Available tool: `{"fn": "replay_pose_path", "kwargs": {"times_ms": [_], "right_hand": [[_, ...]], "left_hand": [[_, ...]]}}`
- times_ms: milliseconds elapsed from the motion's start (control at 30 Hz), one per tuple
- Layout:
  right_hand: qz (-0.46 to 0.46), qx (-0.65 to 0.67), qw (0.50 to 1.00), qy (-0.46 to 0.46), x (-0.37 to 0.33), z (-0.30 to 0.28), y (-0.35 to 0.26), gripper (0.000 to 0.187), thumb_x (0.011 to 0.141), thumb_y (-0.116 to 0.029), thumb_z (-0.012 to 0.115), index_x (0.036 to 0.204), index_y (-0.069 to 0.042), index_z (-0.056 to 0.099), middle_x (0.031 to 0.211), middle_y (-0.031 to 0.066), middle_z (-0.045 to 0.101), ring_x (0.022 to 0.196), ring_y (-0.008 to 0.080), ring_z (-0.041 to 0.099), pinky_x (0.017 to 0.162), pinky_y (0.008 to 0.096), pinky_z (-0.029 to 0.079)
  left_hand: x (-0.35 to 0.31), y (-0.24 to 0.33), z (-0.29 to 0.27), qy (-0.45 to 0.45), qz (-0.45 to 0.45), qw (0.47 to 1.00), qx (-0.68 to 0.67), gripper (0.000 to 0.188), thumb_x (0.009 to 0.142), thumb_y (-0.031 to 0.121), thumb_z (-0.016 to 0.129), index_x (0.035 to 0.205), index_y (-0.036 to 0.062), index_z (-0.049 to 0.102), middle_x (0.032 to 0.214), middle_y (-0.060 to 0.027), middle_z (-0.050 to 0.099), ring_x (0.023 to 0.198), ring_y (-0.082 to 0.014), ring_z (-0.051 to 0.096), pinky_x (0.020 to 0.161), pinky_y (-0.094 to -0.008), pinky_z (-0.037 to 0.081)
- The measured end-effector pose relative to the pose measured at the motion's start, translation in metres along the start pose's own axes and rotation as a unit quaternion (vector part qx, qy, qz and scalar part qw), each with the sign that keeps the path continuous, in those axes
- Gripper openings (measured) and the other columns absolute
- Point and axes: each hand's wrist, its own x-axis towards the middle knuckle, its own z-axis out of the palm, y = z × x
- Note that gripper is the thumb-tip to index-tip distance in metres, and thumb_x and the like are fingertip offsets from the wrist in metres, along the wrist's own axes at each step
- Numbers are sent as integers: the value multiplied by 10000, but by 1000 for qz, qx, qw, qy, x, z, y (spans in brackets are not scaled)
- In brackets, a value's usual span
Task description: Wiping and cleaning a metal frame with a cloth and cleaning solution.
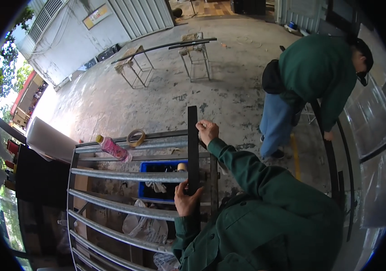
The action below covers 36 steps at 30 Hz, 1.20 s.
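Observation:
A flat black bar [193, 153] stretches away from me over the right end of a rack of round grey metal tubes [125, 175]. My left hand [186, 199] is closed around its near end, thumb on the right side and fingers on the left. Farther up, my right hand [208, 131] has its fingers pinched at the bar's right edge; the exact fingertip contact is hard to see. On the far tubes of the rack are a pink bottle with a yellow cap [114, 149], tilted, and a roll of tape [135, 137].
Under the tubes is a blue crate [144, 192] with small items, beside a white plastic bag [141, 228]. Two stands [132, 58] carry long dark strips [163, 45] farther off. At right a co-worker in green [315, 67] bends over long dark bars [331, 158].

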Motion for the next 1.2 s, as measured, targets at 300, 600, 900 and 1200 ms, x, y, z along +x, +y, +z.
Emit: {"fn": "replay_pose_path", "kwargs": {"times_ms": [300,600,900,1200], "right_hand": [[6,45,998,-41,-2,10,18,179,821,-167,521,752,-22,598,605,103,579,536,177,555,515,313,430],[-27,-21,997,-70,-18,-6,9,172,780,-211,570,760,-44,607,644,90,576,625,182,569,575,305,425],[-63,-29,995,-65,-29,-8,3,178,812,-205,522,760,-46,583,632,114,569,577,225,562,530,347,412],[-35,-4,998,-47,-15,-3,8,198,795,-212,553,748,-27,604,631,116,580,577,192,583,519,302,416]], "left_hand": [[3,9,-5,1,-16,1000,-4,541,573,234,797,1006,-12,584,917,-89,553,833,-187,552,749,-300,457],[1,-5,-2,22,21,999,23,542,555,316,805,984,50,608,867,-93,551,802,-246,564,714,-342,466],[-1,-10,0,15,-1,1000,-7,523,576,270,812,975,13,593,874,-97,589,779,-207,574,695,-315,474],[8,-14,6,-14,-4,998,-60,559,598,276,803,1043,23,577,919,-96,553,845,-224,557,743,-328,456]]}}
